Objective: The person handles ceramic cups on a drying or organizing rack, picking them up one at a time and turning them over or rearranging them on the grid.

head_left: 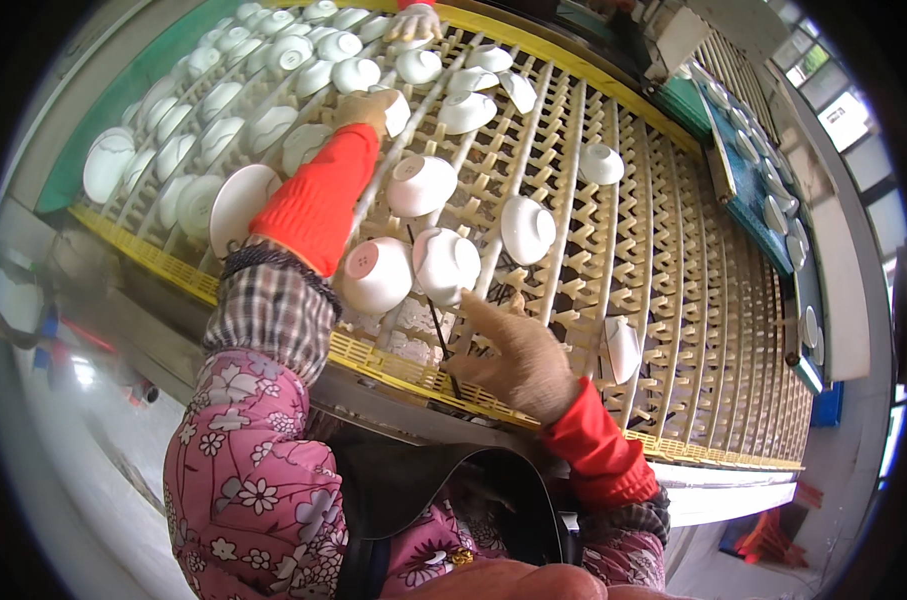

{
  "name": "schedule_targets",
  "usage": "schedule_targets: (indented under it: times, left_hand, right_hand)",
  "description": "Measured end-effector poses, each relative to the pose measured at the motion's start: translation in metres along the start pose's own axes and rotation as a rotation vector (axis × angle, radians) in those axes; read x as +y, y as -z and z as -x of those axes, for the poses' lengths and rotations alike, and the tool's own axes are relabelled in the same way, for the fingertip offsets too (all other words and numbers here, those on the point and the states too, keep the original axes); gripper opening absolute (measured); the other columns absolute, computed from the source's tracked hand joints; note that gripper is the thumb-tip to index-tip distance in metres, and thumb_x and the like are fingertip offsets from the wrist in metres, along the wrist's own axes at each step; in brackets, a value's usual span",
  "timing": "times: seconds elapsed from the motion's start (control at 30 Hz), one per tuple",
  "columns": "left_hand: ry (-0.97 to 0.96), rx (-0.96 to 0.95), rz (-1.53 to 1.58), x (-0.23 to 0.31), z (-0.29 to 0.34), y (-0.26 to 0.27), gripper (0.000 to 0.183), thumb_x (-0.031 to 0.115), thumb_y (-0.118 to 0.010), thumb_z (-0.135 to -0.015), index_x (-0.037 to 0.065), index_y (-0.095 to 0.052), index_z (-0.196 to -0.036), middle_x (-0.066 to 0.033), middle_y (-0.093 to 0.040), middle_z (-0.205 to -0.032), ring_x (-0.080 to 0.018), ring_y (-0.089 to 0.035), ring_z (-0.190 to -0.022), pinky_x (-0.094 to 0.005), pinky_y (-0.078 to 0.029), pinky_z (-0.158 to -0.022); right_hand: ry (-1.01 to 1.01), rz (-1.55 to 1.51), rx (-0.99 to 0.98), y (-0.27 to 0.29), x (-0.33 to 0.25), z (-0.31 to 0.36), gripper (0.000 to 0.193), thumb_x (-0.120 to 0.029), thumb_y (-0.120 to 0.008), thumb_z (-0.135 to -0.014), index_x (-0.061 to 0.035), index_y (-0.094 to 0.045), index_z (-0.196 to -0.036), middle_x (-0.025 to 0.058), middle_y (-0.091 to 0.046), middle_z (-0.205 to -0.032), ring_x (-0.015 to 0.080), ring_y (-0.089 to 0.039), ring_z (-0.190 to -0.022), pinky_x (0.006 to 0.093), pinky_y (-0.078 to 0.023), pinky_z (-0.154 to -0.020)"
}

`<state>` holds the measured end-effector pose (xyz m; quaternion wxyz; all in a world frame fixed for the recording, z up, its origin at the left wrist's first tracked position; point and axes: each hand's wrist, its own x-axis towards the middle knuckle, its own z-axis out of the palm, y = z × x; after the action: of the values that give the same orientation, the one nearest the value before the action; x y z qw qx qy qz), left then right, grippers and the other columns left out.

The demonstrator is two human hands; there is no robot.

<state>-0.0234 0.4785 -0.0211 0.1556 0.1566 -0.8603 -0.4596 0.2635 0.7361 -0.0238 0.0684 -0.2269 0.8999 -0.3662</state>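
Observation:
My left hand (365, 112), in a tan glove and red cuff, reaches over the slatted rack; its fingers are closed on the edge of a small white bowl (397, 114). Nearer to me, my right hand (518, 360), gloved alike, is open with thumb and fingers spread. Its fingertips come close to an overturned white bowl (445, 266); I cannot tell whether they touch it. A thin black rod (435, 320) runs from beside that bowl down past the right fingers. Next to it lie another overturned bowl (377, 275) and a tilted one (526, 230).
Many white bowls stand among the rack's pegs (663, 300) on the left. Yellow strips (373, 358) edge the rack. At the far side a co-worker's gloved hand (413, 24) is over a bowl. On the right, a blue-green belt (748, 205) carries several white pieces.

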Motion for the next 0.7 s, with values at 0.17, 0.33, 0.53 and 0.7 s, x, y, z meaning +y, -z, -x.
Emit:
schedule_targets:
  times: [0.17, 0.33, 0.53, 0.7]
  left_hand:
    - [-0.086, -0.144, 0.037, -0.017, -0.038, 0.034, 0.038, 0.026, -0.07, -0.092, 0.005, -0.069, -0.124, -0.0164, -0.074, -0.099, -0.0248, -0.07, -0.088, -0.0387, -0.055, -0.084]
    - [-0.189, -0.149, -0.236, -0.009, -0.026, 0.019, 0.053, -0.008, -0.056, -0.091, 0.019, -0.06, -0.136, -0.0156, -0.071, -0.097, -0.0288, -0.07, -0.094, -0.0412, -0.054, -0.082]
    - [0.02, 0.082, 0.068, -0.004, -0.008, -0.008, 0.066, 0.057, -0.073, -0.077, 0.003, -0.073, -0.116, -0.0235, -0.072, -0.117, -0.036, -0.068, -0.113, -0.0421, -0.052, -0.095]
    - [-0.049, 0.139, 0.078, -0.02, 0.003, 0.039, 0.06, 0.053, -0.071, -0.085, -0.001, -0.076, -0.111, -0.0204, -0.075, -0.109, -0.031, -0.071, -0.099, -0.0389, -0.052, -0.09]
  right_hand:
    - [0.142, 0.43, -0.012, -0.015, -0.017, -0.022, 0.086, -0.036, -0.083, -0.077, 0.0017, -0.043, -0.144, 0.0163, -0.069, -0.092, 0.0355, -0.068, -0.084, 0.0526, -0.046, -0.094]
    - [0.232, 0.71, 0.042, -0.04, -0.019, -0.044, 0.072, -0.028, -0.07, -0.088, 0.0026, -0.042, -0.147, 0.0129, -0.071, -0.089, 0.0377, -0.068, -0.091, 0.0543, -0.046, -0.091]
    - [0.082, 0.4, 0.099, -0.037, -0.014, -0.032, 0.068, -0.01, -0.067, -0.083, -0.0169, -0.046, -0.147, 0.0184, -0.068, -0.081, 0.0421, -0.069, -0.083, 0.0504, -0.058, -0.071]
    - [0.183, 0.064, 0.236, 0.009, 0.001, 0.005, 0.066, -0.01, -0.069, -0.085, -0.0043, -0.047, -0.147, 0.0104, -0.066, -0.068, 0.0281, -0.069, -0.064, 0.0421, -0.057, -0.06]
